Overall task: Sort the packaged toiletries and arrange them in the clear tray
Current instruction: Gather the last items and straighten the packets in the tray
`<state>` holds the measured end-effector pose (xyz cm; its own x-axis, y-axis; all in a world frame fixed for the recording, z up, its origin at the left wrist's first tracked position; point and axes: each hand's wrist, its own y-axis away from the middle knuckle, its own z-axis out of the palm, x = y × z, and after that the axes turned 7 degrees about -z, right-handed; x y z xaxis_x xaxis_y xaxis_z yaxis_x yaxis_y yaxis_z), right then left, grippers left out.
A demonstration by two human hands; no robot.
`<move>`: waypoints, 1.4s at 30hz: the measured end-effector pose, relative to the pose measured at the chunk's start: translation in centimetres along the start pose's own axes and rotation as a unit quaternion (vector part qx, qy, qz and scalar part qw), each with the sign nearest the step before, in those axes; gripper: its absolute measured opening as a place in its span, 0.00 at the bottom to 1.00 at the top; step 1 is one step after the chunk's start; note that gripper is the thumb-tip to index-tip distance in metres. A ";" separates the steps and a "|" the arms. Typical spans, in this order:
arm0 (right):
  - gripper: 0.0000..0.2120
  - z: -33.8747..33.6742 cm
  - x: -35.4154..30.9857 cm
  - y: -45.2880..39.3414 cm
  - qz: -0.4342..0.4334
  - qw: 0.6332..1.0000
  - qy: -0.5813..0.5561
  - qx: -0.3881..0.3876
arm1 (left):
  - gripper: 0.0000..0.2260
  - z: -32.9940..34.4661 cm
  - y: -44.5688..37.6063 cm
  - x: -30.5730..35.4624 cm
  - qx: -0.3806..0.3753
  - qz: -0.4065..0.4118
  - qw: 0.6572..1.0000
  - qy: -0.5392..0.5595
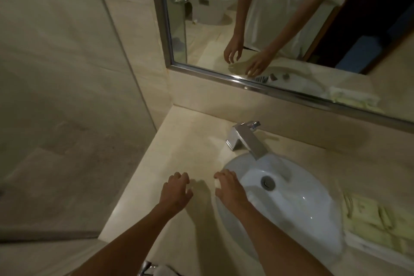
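My left hand point(175, 192) hovers over the beige counter point(179, 150) left of the sink, fingers loosely curled, holding nothing. My right hand point(229, 188) reaches over the sink's left rim, fingers spread and bent, also holding nothing. No clear tray and no packaged toiletries show in this view. The mirror point(291, 18) reflects both hands above the counter.
A white oval sink point(298, 204) is set in the counter with a chrome tap point(246, 138) behind it. Folded pale towels point(376, 226) lie at the right. A glass shower wall point(67, 96) stands at the left. A chrome object point(145, 268) pokes in at the bottom edge.
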<state>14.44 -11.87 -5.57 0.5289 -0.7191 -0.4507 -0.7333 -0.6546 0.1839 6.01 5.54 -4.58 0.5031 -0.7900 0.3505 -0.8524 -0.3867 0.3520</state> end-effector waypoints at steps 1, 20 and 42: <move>0.18 -0.6 0.5 0.4 0.005 1.000 -0.004 0.007 | 0.13 0.2 -0.1 0.6 -0.006 0.006 1.000 -0.004; 0.19 -12.5 20.4 22.4 0.265 0.944 -0.031 0.196 | 0.14 9.1 4.4 27.4 -0.049 0.222 0.973 -0.041; 0.17 -15.7 34.9 32.4 0.426 0.880 -0.044 0.207 | 0.09 15.9 7.1 39.7 -0.167 0.321 0.929 -0.083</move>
<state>15.84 -61.82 -1.68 -0.3091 -0.8745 -0.3737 -0.9501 0.2667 0.1617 17.69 -36.17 -1.96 -0.1457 -0.8798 0.4525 -0.8636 0.3362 0.3757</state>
